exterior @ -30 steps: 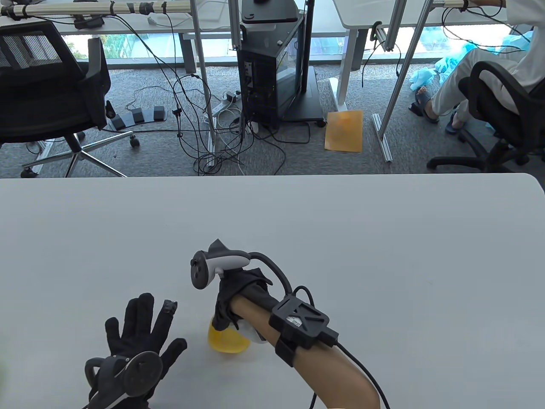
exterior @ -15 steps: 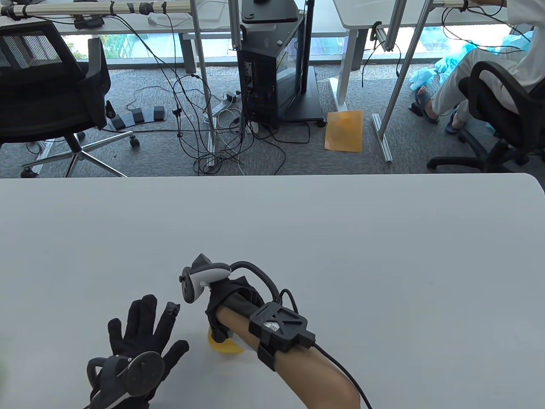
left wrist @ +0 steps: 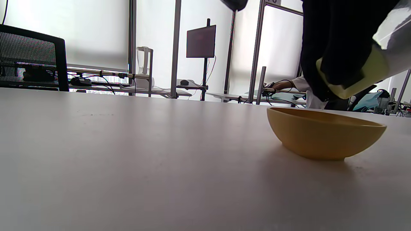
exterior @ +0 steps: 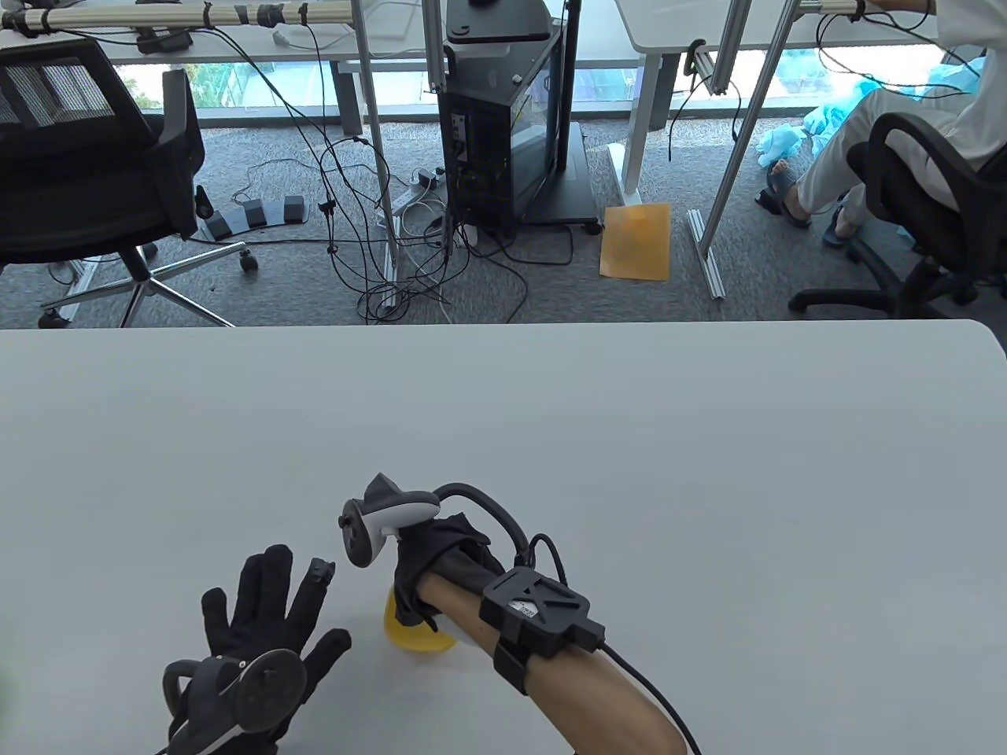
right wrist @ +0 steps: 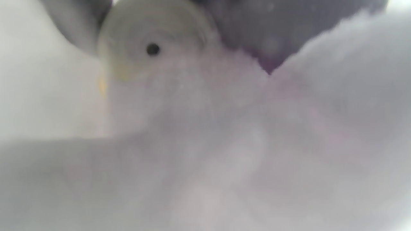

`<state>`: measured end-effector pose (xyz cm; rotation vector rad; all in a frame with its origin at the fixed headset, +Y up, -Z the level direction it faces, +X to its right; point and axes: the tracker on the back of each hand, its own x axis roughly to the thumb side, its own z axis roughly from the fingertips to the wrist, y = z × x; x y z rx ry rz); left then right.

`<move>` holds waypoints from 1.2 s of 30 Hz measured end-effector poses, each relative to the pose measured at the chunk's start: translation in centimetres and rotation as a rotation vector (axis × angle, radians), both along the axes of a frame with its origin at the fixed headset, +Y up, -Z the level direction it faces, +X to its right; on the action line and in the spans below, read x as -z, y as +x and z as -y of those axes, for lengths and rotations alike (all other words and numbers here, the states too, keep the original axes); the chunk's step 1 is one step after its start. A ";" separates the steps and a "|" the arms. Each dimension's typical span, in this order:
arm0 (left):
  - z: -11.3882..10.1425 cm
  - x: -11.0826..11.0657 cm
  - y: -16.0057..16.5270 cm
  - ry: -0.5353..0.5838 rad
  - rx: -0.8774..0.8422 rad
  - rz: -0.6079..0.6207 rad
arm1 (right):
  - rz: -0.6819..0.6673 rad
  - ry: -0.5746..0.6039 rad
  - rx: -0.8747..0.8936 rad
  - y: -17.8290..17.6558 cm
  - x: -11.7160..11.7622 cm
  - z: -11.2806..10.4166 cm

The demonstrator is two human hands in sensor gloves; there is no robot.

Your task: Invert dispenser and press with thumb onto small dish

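A small yellow dish point(exterior: 413, 633) stands near the front of the grey table point(exterior: 629, 440); it also shows in the left wrist view point(left wrist: 324, 133). My right hand point(exterior: 437, 562) hovers over the dish and grips a pale dispenser point(left wrist: 372, 69), tipped with its end down just above the dish rim. In the right wrist view the dispenser's round end with a small dark hole point(right wrist: 152, 49) fills the blurred frame. My left hand point(exterior: 263, 609) rests flat on the table left of the dish, fingers spread, holding nothing.
Beyond the table's far edge are an office chair point(exterior: 86, 157), a computer tower on a cart point(exterior: 503, 134), floor cables and a seated person point(exterior: 905, 134) at the right.
My right hand dipped down and toward me over the dish, hiding most of it, then came back up and slightly right. My left hand stayed still.
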<state>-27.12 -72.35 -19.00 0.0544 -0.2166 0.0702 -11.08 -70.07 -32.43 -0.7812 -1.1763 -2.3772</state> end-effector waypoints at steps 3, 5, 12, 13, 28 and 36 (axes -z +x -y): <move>0.0 0.0 0.0 -0.004 0.002 -0.002 | -0.001 0.000 0.016 0.1 -0.2 -0.1; 0.0 0.0 0.1 -0.007 0.004 -0.003 | 0.011 0.019 0.033 0.4 -0.2 -0.2; 0.1 0.1 0.2 -0.018 0.011 -0.001 | 0.056 0.021 0.194 2.1 -0.4 -1.3; 0.1 0.1 0.2 -0.019 0.012 0.000 | 0.059 0.025 0.208 2.3 -0.5 -1.6; 0.2 0.3 0.4 -0.029 0.020 -0.007 | 0.167 0.466 1.055 14.3 -3.8 -5.6; -0.1 0.2 0.2 -0.011 0.016 -0.018 | 0.264 0.705 1.362 21.6 -6.5 -2.0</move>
